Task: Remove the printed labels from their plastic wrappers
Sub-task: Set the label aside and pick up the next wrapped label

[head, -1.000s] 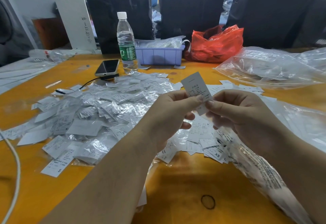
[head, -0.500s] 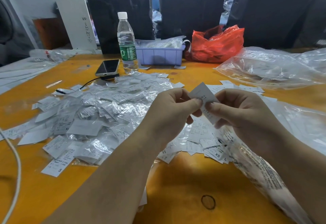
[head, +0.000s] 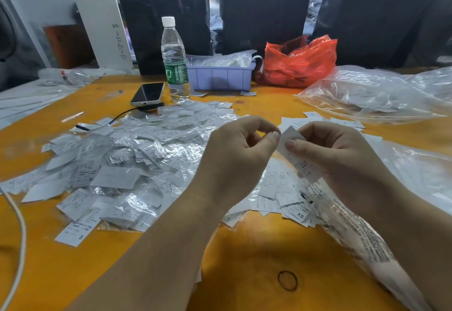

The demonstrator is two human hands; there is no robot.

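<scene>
Between the two hands, just above the frame's centre, a white label (head: 291, 139) is being pinched from both sides: the left hand (head: 238, 159) is pressing thumb and forefinger together on its upper left edge, and the right hand (head: 335, 154) is gripping it from the 3 o'clock side, thumb lying across its face; whether a wrapper is on it cannot be told. Under the right hand, toward 6 o'clock, bare labels (head: 281, 188) are lying in a loose heap, some showing XS and L. Toward 9 o'clock from the grip, a broad pile of wrapped labels (head: 127, 163) is spreading over the orange table (head: 244, 249). At 5 o'clock a printed clear bag (head: 354, 232) is trailing beside the right forearm. At 11 o'clock a phone (head: 148, 94) is lying beside an upright water bottle (head: 175, 61); at 12 o'clock a lilac bin (head: 220, 78) is sitting next to a red bag (head: 298, 63), and at 2 o'clock large clear bags (head: 371, 95) are lying crumpled.
</scene>
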